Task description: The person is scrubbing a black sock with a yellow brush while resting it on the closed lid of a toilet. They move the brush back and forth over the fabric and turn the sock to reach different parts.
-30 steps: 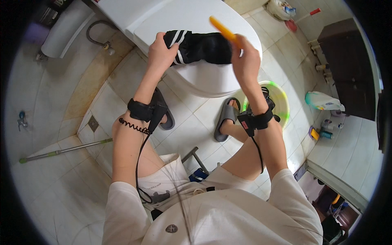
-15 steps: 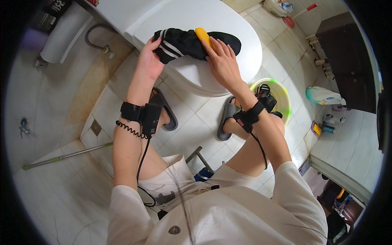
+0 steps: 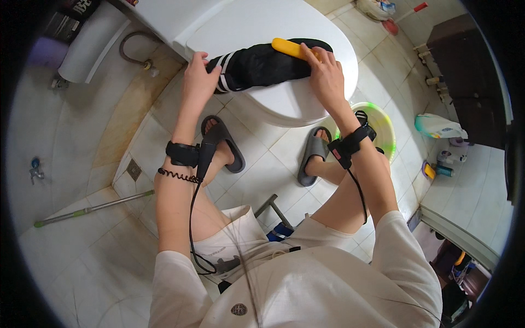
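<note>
A long black sock [image 3: 254, 71] with white stripes near its cuff lies stretched across the white toilet lid [image 3: 246, 24]. At the cuff, my left hand [image 3: 201, 76] is closed on the fabric, thumb and fingers pinching it. Toward the toe, my right hand [image 3: 327, 76] grips a yellow oblong tool [image 3: 289, 48] with a rounded end, which rests on top of the sock. The underside of that tool is hidden, so its exact kind does not show. My right fingers cover its far end.
A yellow-green rimmed basin [image 3: 389, 131] holding black items stands on the floor by my right leg. A green-ended pole [image 3: 93, 209] lies at left. Bottles [image 3: 443, 170] and a plastic bag [image 3: 437, 127] are at right. A dark cabinet [image 3: 465, 76] stands beyond.
My right hand and the yellow tool have slid rightward along the sock toward the toe. The sock now lies straighter and flatter, and my left hand has shifted its hold at the cuff.
</note>
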{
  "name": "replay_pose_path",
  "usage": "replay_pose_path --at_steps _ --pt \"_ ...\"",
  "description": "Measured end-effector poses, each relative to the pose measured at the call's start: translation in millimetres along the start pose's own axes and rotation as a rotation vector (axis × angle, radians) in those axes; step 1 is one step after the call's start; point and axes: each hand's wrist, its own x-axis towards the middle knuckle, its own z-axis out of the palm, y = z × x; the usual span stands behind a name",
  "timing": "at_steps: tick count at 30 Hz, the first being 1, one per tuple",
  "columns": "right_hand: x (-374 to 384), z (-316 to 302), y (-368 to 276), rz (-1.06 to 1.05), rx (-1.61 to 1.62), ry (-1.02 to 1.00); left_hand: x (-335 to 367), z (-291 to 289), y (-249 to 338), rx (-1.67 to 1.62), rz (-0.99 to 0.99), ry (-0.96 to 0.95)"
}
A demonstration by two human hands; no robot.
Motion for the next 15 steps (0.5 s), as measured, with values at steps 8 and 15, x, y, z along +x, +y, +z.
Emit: replay_pose_path --at_steps 8,15 --pt "5 -1 2 -0.090 0.019 0.103 -18 8 26 -0.062 0.452 -0.022" --pt "10 -4 -17 -0.033 0.053 0.005 -35 26 37 0.199 0.563 0.070"
